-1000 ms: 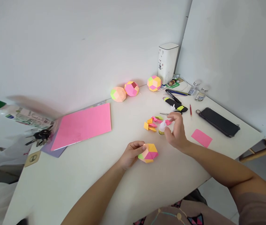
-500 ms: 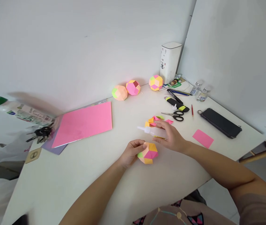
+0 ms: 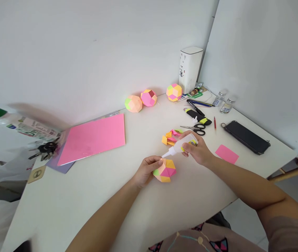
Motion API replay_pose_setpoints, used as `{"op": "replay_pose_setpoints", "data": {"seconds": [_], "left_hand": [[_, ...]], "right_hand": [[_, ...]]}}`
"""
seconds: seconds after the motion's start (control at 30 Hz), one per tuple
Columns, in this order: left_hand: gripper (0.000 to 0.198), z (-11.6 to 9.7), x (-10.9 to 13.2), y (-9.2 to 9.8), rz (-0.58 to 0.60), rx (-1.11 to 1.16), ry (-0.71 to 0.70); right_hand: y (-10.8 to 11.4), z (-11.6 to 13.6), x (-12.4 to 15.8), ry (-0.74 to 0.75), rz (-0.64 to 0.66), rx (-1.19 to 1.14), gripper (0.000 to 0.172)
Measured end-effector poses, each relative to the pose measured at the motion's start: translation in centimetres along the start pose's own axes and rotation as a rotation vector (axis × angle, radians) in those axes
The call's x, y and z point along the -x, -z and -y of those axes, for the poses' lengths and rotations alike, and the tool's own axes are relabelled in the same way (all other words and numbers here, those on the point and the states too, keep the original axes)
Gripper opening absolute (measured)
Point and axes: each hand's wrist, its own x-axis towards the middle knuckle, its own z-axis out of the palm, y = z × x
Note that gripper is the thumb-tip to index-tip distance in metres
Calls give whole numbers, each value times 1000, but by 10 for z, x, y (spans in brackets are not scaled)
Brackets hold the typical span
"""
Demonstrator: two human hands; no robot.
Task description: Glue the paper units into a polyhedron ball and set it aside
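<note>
On my feed from the head camera, a left hand [image 3: 145, 171] and a right hand [image 3: 197, 150] work over a white table [image 3: 72, 199], toward its near edge. The left thumb and fingers pinch a faceted paper ball [image 3: 168, 171] of pink, orange, peach and green at its upper left side. The right fingers are closed around a clear squeeze bottle [image 3: 179, 144], tilted so its white nozzle [image 3: 167, 154] points down beside the left fingertips, at the ball's top; I cannot tell whether the tip touches the paper.

Just beyond the squeeze bottle I see folded paper pieces [image 3: 164, 140], with scissors [image 3: 194, 128] and a black-and-yellow cutter [image 3: 197, 117] farther toward the back edge. A pink paper slip [image 3: 227, 154] lies near the right forearm, and a black phone [image 3: 247, 136] rests close to the table's right corner. Along the back edge, against the wall, sit three more paper balls [image 3: 174, 92], the rightmost just beside a white container [image 3: 190, 70]. Off to the left, pink sheets [image 3: 93, 138] lie near the back edge, with keys [image 3: 48, 147] and a green-capped bottle [image 3: 28, 126] by the far left corner.
</note>
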Motion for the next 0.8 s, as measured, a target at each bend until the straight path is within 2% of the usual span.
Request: {"op": "replay_pose_setpoints", "data": {"seconds": [0.17, 0.33, 0.5, 0.8], "left_hand": [[18, 1, -1, 4, 68, 8, -46], [19, -2, 1, 1, 143, -31, -65], [18, -2, 2, 0, 183, -89, -87], [12, 0, 2, 1, 273, -171, -121]], "right_hand": [[-1, -3, -5, -92, 17, -113, 30], [-1, -2, -6, -181, 69, -108, 31], [-3, -2, -7, -233, 6, -35, 38], [-6, -4, -5, -304, -27, 34, 43]]}}
